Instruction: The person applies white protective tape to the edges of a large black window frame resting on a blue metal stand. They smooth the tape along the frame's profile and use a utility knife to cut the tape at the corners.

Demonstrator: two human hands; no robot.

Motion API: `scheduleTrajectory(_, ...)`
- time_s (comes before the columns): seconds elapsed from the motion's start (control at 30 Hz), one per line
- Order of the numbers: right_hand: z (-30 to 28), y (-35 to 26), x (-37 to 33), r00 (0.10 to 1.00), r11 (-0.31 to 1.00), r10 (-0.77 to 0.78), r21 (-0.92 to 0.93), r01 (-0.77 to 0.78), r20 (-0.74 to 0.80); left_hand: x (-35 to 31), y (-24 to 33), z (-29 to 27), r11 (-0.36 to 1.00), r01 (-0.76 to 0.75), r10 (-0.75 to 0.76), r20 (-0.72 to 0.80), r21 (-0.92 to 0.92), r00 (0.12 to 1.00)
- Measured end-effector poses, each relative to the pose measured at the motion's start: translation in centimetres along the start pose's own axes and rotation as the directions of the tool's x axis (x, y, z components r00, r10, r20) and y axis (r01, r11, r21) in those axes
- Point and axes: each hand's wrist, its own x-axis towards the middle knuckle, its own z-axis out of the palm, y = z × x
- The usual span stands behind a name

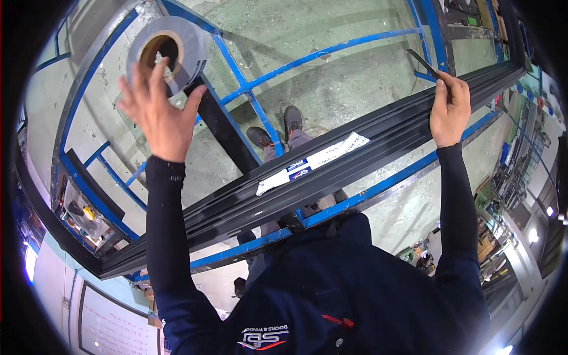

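Note:
My left hand (163, 121) is raised at the upper left, its fingers spread and slightly blurred. Just beyond its fingertips is a wide roll of grey tape (193, 44) with a brown cardboard core; the fingers overlap the roll's lower part, and I cannot tell whether they touch it. At the right, my right hand (451, 115) is closed on a thin dark blade-like tool (419, 61) that points up and left. This hand is at the long black frame profile (396, 122), which runs diagonally before me. A crumpled white-and-blue printed strip (331, 155) lies along the profile.
Blue metal bars (331, 50) form a stand under the black frame. A dark bar (222, 124) slopes beneath the roll. My shoes (293, 121) show on the green floor through the stand. A whiteboard (112, 322) is at lower left; racks of materials (512, 177) stand at right.

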Motion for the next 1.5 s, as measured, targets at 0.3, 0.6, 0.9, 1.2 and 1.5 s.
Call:
scheduleTrajectory(0.3,0.0,-0.8,0.3,0.994,0.995,0.100,-0.018,-0.100,0.033,-6.0,13.7,-1.6,0.221,0.523,0.681,0.514,-0.823,0.522)
scheduleTrajectory(0.6,0.4,-0.2,0.1,0.997,0.998,0.059,0.016,-0.060,0.039,-4.3,15.8,1.0,0.281,0.581,0.755,0.550,-0.764,0.358)
scheduleTrajectory(0.9,0.1,-0.5,0.3,0.997,1.000,-0.006,-0.028,0.008,0.073,-3.1,16.4,1.1,0.217,0.755,0.674,0.655,-0.618,0.342)
scheduleTrajectory(1.2,0.1,-0.8,0.6,0.995,0.999,-0.035,-0.013,0.036,0.092,-4.0,17.8,0.6,0.381,0.473,0.709,0.580,-0.794,0.402)
scheduleTrajectory(1.5,0.2,-0.8,0.5,0.996,0.998,-0.071,0.003,0.070,0.053,-3.6,18.2,1.0,0.097,0.844,0.618,0.697,-0.527,0.364)
